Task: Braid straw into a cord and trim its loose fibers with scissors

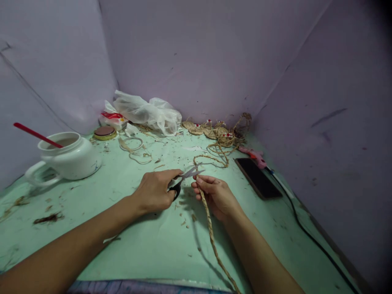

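- Here, the left hand [156, 188] is holding the scissors [184, 176], with its fingers wrapping around the black handle.
- The blades are standing apart in a thin V, and they are pointing right, away from the left fingers.
- The right hand [216, 194] is pinching the rope [210, 224] between thumb and fingers, close to the blades.
- The rope is lying to the right of the left fingers, between the two arms above the worktop [137, 253].
- Its long side is running from the near edge up through the right fingers, leaning a little left as it is going away.
- So the blades are pointing across the rope, not along it, and they are meeting its line just past the right fingertips.
- The right hand is sitting nearest that crossing spot; the left hand is staying a bit farther off, behind the handle.
- I am not seeing well enough to tell if the blades are touching the rope.
- Past the blades, the rope is bending right and curling toward the round woven pieces [225, 139] by the wall.
- A phone [257, 178] is lying to the right of the right hand, well apart from the blades.
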A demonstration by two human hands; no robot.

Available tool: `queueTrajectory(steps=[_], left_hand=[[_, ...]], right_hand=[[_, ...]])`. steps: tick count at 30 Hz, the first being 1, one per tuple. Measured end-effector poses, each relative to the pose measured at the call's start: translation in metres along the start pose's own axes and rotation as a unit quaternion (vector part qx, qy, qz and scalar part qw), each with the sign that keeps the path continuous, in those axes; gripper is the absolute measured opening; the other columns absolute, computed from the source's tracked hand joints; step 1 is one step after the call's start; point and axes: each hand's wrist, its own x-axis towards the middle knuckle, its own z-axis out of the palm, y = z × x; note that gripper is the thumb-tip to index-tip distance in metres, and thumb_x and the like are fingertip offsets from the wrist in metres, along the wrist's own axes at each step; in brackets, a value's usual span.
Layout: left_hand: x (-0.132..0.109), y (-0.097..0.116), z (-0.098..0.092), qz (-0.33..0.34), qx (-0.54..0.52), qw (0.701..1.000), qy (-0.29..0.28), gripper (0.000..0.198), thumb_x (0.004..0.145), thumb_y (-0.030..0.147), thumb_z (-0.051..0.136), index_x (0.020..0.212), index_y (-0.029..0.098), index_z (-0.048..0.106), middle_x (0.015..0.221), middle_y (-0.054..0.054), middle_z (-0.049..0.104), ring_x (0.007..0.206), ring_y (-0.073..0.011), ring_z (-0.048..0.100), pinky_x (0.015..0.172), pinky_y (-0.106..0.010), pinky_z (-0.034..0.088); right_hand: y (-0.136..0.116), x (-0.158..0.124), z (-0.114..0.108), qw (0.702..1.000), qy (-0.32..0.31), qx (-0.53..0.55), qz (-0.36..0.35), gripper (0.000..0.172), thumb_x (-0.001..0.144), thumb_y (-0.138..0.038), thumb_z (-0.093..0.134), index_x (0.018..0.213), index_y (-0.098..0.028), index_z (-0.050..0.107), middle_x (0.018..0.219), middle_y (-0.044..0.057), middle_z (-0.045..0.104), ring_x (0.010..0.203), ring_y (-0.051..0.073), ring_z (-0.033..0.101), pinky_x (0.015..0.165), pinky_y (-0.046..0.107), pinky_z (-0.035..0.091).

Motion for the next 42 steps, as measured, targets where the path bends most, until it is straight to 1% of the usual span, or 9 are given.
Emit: queueTrajectory(steps=[2, 4, 6, 11, 15, 20, 26, 31, 42], left_hand=[[-0.001, 0.001, 0.0, 0.028, 0.03, 0.999, -0.008, 0.049, 0.066, 0.019, 0.047, 0.114, 0.027, 0.048, 0.099, 0.001, 0.063, 0.088, -0.0182, 0.058, 0.069, -0.027, 0.043], [-0.001, 0.002, -0.001, 0.041, 0.065, 0.997, -0.008, 0.054, 0.066, 0.021, 0.047, 0.12, 0.024, 0.044, 0.1, -0.002, 0.061, 0.089, -0.0199, 0.057, 0.07, -0.029, 0.043], [0.0, 0.002, -0.002, 0.046, 0.102, 0.994, -0.001, 0.056, 0.066, 0.022, 0.047, 0.122, 0.022, 0.041, 0.097, -0.004, 0.06, 0.088, -0.0211, 0.057, 0.07, -0.03, 0.043], [0.001, 0.0, -0.007, 0.055, 0.154, 0.986, 0.018, 0.057, 0.066, 0.022, 0.047, 0.123, 0.02, 0.04, 0.093, -0.006, 0.058, 0.084, -0.0218, 0.056, 0.068, -0.031, 0.042], [0.001, -0.001, -0.007, 0.07, 0.156, 0.985, 0.014, 0.056, 0.066, 0.022, 0.047, 0.122, 0.021, 0.041, 0.092, -0.005, 0.057, 0.082, -0.0214, 0.056, 0.066, -0.031, 0.043], [0.001, -0.004, -0.008, 0.09, 0.162, 0.982, 0.015, 0.054, 0.067, 0.019, 0.044, 0.121, 0.021, 0.042, 0.092, -0.005, 0.058, 0.082, -0.0207, 0.056, 0.065, -0.031, 0.043], [0.002, -0.009, -0.011, 0.106, 0.164, 0.98, 0.035, 0.054, 0.067, 0.018, 0.044, 0.122, 0.021, 0.043, 0.09, -0.005, 0.059, 0.079, -0.0201, 0.056, 0.064, -0.031, 0.042], [0.002, -0.01, -0.01, 0.106, 0.15, 0.983, 0.019, 0.054, 0.069, 0.02, 0.044, 0.123, 0.021, 0.043, 0.092, -0.005, 0.059, 0.079, -0.0192, 0.056, 0.064, -0.029, 0.043], [0.001, -0.002, -0.013, 0.113, 0.151, 0.982, -0.021, 0.056, 0.068, 0.018, 0.043, 0.124, 0.021, 0.04, 0.092, -0.005, 0.059, 0.081, -0.0198, 0.057, 0.064, -0.03, 0.043]], right_hand=[[-0.001, -0.002, 0.0, 0.999, -0.034, 0.007, 0.005, 0.017, 0.056, -0.013, 0.069, 0.072, -0.011, 0.063, 0.059, 0.003, 0.064, 0.044, 0.007, 0.053, 0.04, 0.016, 0.042], [-0.001, -0.003, 0.001, 0.999, -0.045, 0.004, 0.003, 0.021, 0.055, -0.014, 0.07, 0.075, -0.011, 0.065, 0.059, 0.002, 0.064, 0.044, 0.006, 0.052, 0.038, 0.015, 0.041], [-0.002, -0.004, 0.001, 0.999, -0.043, -0.004, 0.0, 0.024, 0.055, -0.016, 0.071, 0.078, -0.012, 0.066, 0.058, 0.002, 0.063, 0.044, 0.006, 0.051, 0.037, 0.015, 0.039], [-0.004, -0.007, 0.002, 0.999, -0.021, -0.032, -0.01, 0.023, 0.052, -0.02, 0.072, 0.073, -0.012, 0.067, 0.057, 0.002, 0.063, 0.042, 0.006, 0.05, 0.034, 0.015, 0.033], [-0.007, -0.009, 0.004, 0.998, -0.025, -0.05, -0.017, 0.022, 0.052, -0.02, 0.07, 0.072, -0.012, 0.066, 0.054, 0.001, 0.062, 0.04, 0.005, 0.045, 0.032, 0.015, 0.028], [-0.009, -0.009, 0.004, 0.998, -0.031, -0.054, 0.001, 0.02, 0.053, -0.018, 0.066, 0.073, -0.012, 0.066, 0.05, -0.001, 0.058, 0.036, 0.003, 0.037, 0.03, 0.014, 0.02], [-0.014, -0.006, -0.002, 0.997, -0.042, 0.035, 0.045, 0.012, 0.053, -0.014, 0.064, 0.065, -0.012, 0.064, 0.049, -0.001, 0.054, 0.036, 0.001, 0.03, 0.028, 0.011, 0.015], [-0.018, -0.006, -0.003, 0.994, -0.056, 0.057, 0.071, 0.007, 0.053, -0.011, 0.063, 0.06, -0.012, 0.062, 0.049, -0.001, 0.053, 0.036, 0.001, 0.028, 0.028, 0.01, 0.014], [-0.008, -0.005, -0.001, 0.996, -0.072, -0.021, 0.043, 0.019, 0.054, -0.014, 0.066, 0.072, -0.011, 0.067, 0.05, -0.001, 0.057, 0.035, 0.001, 0.03, 0.029, 0.012, 0.015]])
